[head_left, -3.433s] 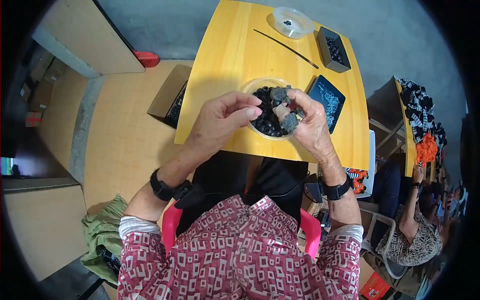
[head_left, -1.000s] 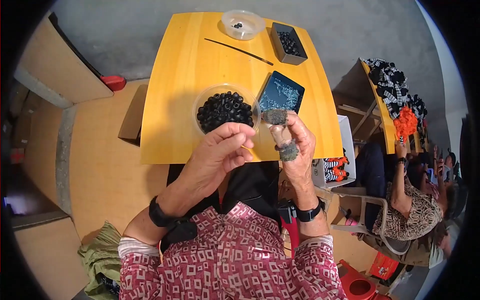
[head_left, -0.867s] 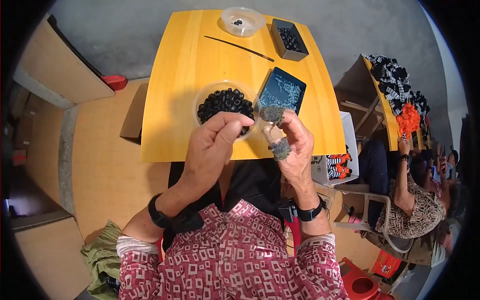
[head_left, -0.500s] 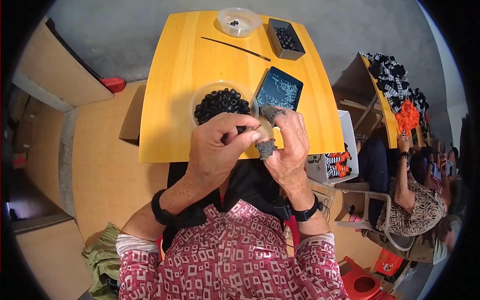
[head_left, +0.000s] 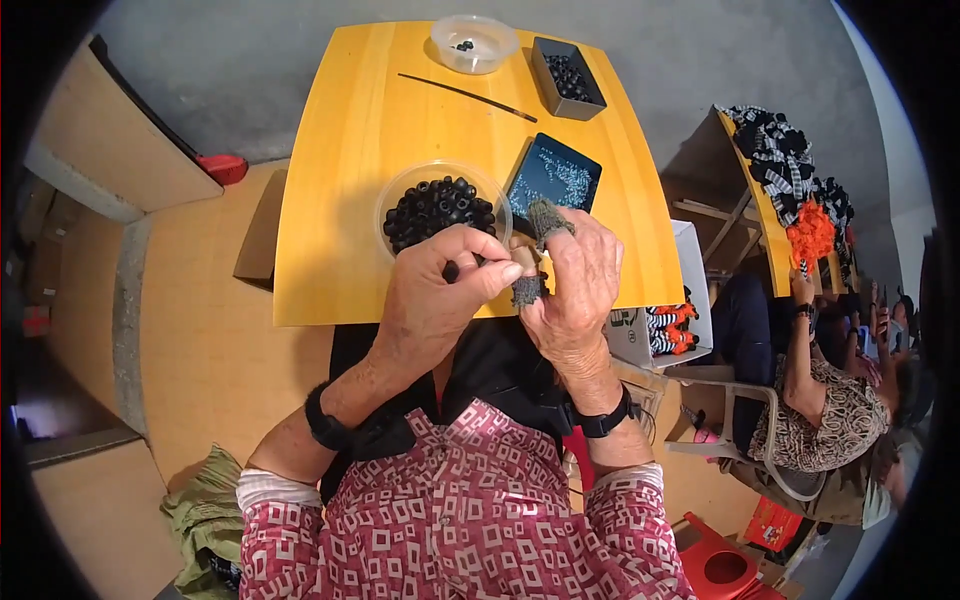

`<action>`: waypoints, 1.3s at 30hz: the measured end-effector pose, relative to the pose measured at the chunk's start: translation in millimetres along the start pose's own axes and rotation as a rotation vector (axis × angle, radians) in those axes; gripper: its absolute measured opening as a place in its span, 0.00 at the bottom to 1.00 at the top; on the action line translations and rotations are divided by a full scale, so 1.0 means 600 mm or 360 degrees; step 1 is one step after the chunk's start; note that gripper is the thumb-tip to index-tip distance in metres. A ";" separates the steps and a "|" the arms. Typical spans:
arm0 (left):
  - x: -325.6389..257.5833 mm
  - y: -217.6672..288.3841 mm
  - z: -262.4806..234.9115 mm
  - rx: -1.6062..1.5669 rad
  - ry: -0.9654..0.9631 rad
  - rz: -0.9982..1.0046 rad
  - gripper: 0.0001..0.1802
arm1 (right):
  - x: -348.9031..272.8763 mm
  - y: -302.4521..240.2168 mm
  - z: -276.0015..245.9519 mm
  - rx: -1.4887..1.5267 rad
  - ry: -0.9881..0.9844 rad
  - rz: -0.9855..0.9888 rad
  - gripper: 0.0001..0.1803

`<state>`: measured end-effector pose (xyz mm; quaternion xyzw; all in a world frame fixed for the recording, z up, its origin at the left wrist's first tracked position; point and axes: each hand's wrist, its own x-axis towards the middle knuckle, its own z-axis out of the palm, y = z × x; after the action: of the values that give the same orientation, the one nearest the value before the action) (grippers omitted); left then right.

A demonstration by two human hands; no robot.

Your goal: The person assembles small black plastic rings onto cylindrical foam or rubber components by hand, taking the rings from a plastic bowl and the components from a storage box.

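Just over the table's near edge, my left hand point(head_left: 440, 290) has thumb and forefinger pinched together. A dark rounded bit, perhaps a black bead, shows inside its curled fingers; what the fingertips grip is too small to make out. Facing it closely is my right hand point(head_left: 572, 270), with grey knitted covers on the forefinger and thumb. Its fingers curl inward, and whatever they hold is hidden. Right behind my left hand stands a clear round tub point(head_left: 383, 200) full of black beads point(head_left: 437, 207). A dark square tray point(head_left: 528, 170) of tiny pale beads lies behind my right hand.
At the back of the yellow table point(head_left: 345, 130) are a thin dark stick point(head_left: 467, 97), a clear bowl point(head_left: 474, 62) with a few black beads and a dark box point(head_left: 570, 105) of beads. A carton point(head_left: 630, 335) with striped-and-orange items stands right; a seated person point(head_left: 825, 415) works beyond.
The view has shifted slightly, moving the table a little left in the picture. My right fingers have tilted and shifted slightly; both hands stay close together at the table edge.
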<state>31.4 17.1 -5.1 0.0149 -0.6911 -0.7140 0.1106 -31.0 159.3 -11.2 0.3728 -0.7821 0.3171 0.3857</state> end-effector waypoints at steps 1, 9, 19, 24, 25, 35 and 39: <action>0.001 -0.004 -0.001 0.0001 0.0003 -0.0004 0.03 | -0.001 -0.001 0.000 0.0003 -0.0003 0.0002 0.13; 0.005 -0.005 -0.006 -0.0240 -0.0098 -0.0138 0.04 | -0.002 0.000 0.001 0.0014 -0.0011 -0.0008 0.13; 0.001 -0.012 -0.002 -0.0191 -0.0034 -0.0092 0.02 | -0.002 0.000 -0.005 0.0004 -0.0074 -0.0035 0.14; 0.000 0.009 -0.001 -0.0369 -0.0081 -0.0385 0.04 | -0.008 0.004 0.001 0.0005 -0.0045 -0.0020 0.14; 0.000 0.009 -0.001 -0.0368 -0.0077 -0.0384 0.04 | -0.008 0.003 0.000 0.0004 -0.0050 -0.0021 0.14; 0.001 0.009 -0.009 -0.0177 -0.0158 -0.0365 0.05 | -0.009 0.003 -0.002 0.0026 -0.0019 -0.0022 0.16; -0.002 0.007 -0.008 -0.0049 -0.0146 -0.0361 0.06 | -0.012 0.006 -0.001 0.0013 -0.0039 -0.0011 0.19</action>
<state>33.7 12.4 -1.1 0.0586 -0.6783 -0.7324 -0.0024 -31.0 164.2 -17.4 0.3809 -0.7842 0.3144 0.3755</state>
